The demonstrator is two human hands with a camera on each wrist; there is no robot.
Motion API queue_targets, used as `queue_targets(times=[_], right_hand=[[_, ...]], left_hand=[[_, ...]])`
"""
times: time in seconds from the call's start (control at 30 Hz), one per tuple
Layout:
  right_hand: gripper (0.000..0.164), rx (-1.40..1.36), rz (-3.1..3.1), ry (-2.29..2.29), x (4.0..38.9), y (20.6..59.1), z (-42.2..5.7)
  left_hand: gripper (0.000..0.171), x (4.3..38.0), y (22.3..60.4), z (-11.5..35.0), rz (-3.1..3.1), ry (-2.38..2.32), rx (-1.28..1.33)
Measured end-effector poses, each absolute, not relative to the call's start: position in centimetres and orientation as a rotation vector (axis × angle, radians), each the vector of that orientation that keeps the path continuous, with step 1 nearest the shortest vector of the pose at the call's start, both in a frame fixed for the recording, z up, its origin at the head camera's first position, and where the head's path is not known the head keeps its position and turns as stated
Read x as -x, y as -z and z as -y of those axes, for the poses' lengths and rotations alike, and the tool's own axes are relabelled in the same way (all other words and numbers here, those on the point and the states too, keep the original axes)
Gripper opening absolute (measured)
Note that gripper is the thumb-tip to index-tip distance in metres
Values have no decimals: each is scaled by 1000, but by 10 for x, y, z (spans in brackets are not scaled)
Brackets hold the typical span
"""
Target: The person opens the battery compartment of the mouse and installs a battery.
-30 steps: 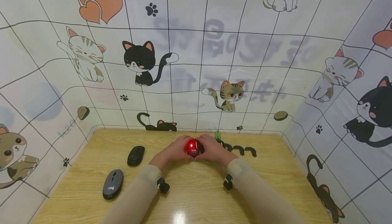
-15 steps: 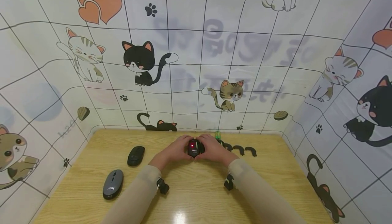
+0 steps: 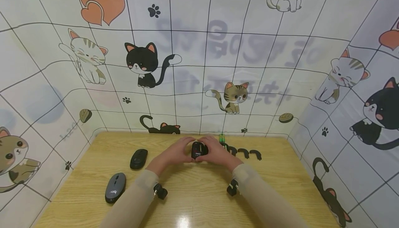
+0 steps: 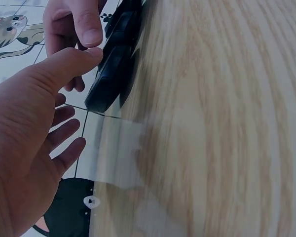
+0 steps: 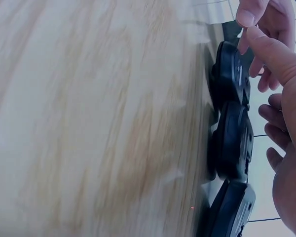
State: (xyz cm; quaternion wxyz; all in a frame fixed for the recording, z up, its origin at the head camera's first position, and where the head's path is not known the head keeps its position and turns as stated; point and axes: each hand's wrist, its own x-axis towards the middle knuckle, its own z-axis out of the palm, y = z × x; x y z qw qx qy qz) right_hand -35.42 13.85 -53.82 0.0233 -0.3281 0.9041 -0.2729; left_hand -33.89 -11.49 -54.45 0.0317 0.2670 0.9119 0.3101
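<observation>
A black computer mouse (image 3: 197, 150) lies on the table with its underside up, a faint red light showing on it. My left hand (image 3: 177, 150) is just at its left side, thumb stretched out and fingers spread behind, holding nothing. From the right, my right hand (image 3: 217, 152) reaches over it, thumb in front and fingers at the far side; contact cannot be told. In the right wrist view my thumb is straight, fingers loosely bent, and several black mouse-like bodies (image 5: 233, 143) line up below. My right hand hides part of this row in the head view.
Left of my arms, a black mouse (image 3: 138, 158) and a grey mouse (image 3: 115, 187) lie on the wooden table (image 3: 193, 193). Several black arched pieces (image 3: 243, 152) stand to the right, with green batteries (image 3: 222, 138) behind them. A cat-patterned sheet (image 3: 193, 100) rises behind and at both sides.
The red light on the mouse has dimmed from bright to faint. My left hand has drawn back slightly leftward from the mouse; my right hand has shifted slightly left.
</observation>
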Motion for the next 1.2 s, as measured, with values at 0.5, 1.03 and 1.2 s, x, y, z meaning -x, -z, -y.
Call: queue_targets(times=[0.5,1.03,1.2], right_hand=[[75,984,-2711,1090,336,530,-115],[65,1007,-2676,1232,319,530,-65],[62,925,-2610,1300,312,532,-49]], left_hand=[[70,318,530,169,-2903,-949,-781],[70,298,522,240,-2965,-1053,-606],[73,290,524,260,-2964,-1043,-591]])
